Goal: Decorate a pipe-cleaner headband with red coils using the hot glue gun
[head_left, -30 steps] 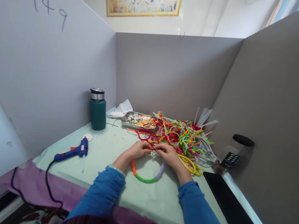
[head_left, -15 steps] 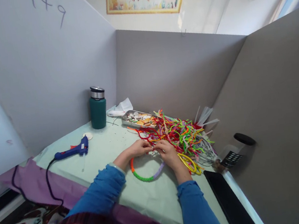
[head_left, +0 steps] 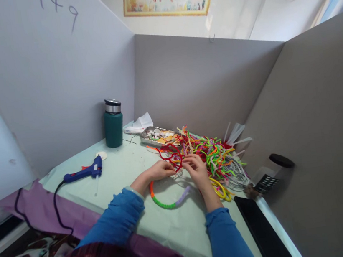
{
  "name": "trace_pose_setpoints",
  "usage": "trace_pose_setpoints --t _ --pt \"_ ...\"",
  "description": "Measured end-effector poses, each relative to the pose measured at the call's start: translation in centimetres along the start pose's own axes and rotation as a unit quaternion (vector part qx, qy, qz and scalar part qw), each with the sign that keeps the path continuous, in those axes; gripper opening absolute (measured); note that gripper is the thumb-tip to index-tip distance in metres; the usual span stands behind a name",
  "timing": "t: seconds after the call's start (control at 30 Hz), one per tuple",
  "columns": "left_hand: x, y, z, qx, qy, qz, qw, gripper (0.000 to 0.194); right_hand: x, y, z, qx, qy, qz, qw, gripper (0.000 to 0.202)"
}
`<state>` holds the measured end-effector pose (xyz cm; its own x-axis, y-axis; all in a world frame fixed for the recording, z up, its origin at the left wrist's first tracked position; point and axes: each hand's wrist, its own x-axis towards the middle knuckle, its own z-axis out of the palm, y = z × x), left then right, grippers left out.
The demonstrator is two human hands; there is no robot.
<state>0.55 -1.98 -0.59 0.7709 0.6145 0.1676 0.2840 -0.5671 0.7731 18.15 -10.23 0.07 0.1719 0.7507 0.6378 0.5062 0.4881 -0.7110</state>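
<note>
A ring wrapped in orange, green and lilac [head_left: 166, 206] lies below my hands on the pale green table cover. My left hand [head_left: 162, 170] is closed at the ring's upper left side, pinching a red pipe cleaner [head_left: 179, 166]. Just to the right, my right hand [head_left: 196, 168] has its thumb and fingertips together on the red strand. The exact grip of both hands is small and partly hidden. A large pile of coloured pipe cleaners [head_left: 215, 156] lies behind and to the right of my right hand.
A blue glue gun [head_left: 85, 172] lies at the left, its cord trailing off the table. Behind stand a green bottle [head_left: 113, 127] and a metal tray [head_left: 148, 141] of small pieces. Yellow coils [head_left: 222, 190] and a black tablet [head_left: 262, 230] lie at the right.
My right hand has shifted slightly right and up, away from my left hand. More of the red strand and the ring's lilac end now shows between them.
</note>
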Motion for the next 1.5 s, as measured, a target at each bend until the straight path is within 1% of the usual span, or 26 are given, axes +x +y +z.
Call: trace_pose_setpoints --t 0.03,0.07,0.13,0.17,0.2,0.27,0.4,0.53,0.67,0.73,0.9,1.07,1.17,1.33,1.5 --pt "0.0 0.1 0.0 -0.003 -0.002 0.003 1.000 0.029 0.0 0.0 -0.1 0.014 0.010 0.045 0.999 0.019" --pt "0.0 0.1 0.0 -0.007 -0.003 0.005 1.000 0.029 0.0 0.0 -0.1 0.030 0.007 0.095 0.995 0.023" --pt "-0.1 0.1 0.0 -0.014 -0.008 0.009 1.000 0.029 -0.1 0.1 -0.1 0.073 -0.038 0.184 0.980 0.030" --pt "-0.1 0.1 0.0 -0.015 -0.011 0.011 1.000 0.028 -0.1 0.0 0.0 0.096 -0.067 0.210 0.971 0.031" --pt "-0.1 0.1 0.0 -0.017 -0.014 0.012 1.000 0.028 -0.2 0.0 0.1 0.118 -0.091 0.222 0.964 0.031" --pt "0.0 0.0 0.1 -0.021 -0.017 0.013 1.000 0.028 -0.4 -0.2 0.4 0.146 -0.120 0.215 0.958 0.029" --pt "0.0 -0.1 0.3 -0.037 -0.014 0.007 0.999 0.026 -0.5 -0.6 0.9 0.143 -0.129 0.186 0.963 0.025" --pt "0.0 0.0 0.3 -0.057 -0.006 0.005 0.998 0.026 -0.4 -0.6 0.7 0.131 -0.106 0.169 0.971 0.024" --pt "-0.2 0.3 0.1 -0.063 -0.018 0.018 0.998 0.023 -0.2 -0.6 0.3 0.121 -0.055 0.152 0.979 0.024" --pt "-0.3 0.4 0.0 -0.066 -0.023 0.022 0.997 0.022 -0.1 -0.6 0.2 0.119 -0.044 0.151 0.980 0.024" --pt "-0.5 0.8 -0.2 -0.069 -0.035 0.016 0.997 0.021 -0.2 -0.7 0.5 0.126 -0.059 0.155 0.978 0.024" --pt "-0.5 1.0 -0.3 -0.061 -0.033 0.010 0.998 0.023 -0.2 -0.9 0.7 0.127 -0.075 0.160 0.976 0.028" --pt "-0.5 1.0 -0.3 -0.070 -0.035 0.008 0.997 0.023 -0.2 -0.6 0.9 0.121 -0.076 0.154 0.978 0.029" --pt "-0.4 0.8 -0.2 -0.068 -0.037 0.012 0.997 0.028 -0.3 -0.2 1.2 0.109 -0.083 0.147 0.980 0.026" --pt "-0.2 0.5 0.1 -0.059 -0.024 0.001 0.998 0.029 -0.4 -0.4 1.5 0.123 -0.088 0.161 0.975 0.025"
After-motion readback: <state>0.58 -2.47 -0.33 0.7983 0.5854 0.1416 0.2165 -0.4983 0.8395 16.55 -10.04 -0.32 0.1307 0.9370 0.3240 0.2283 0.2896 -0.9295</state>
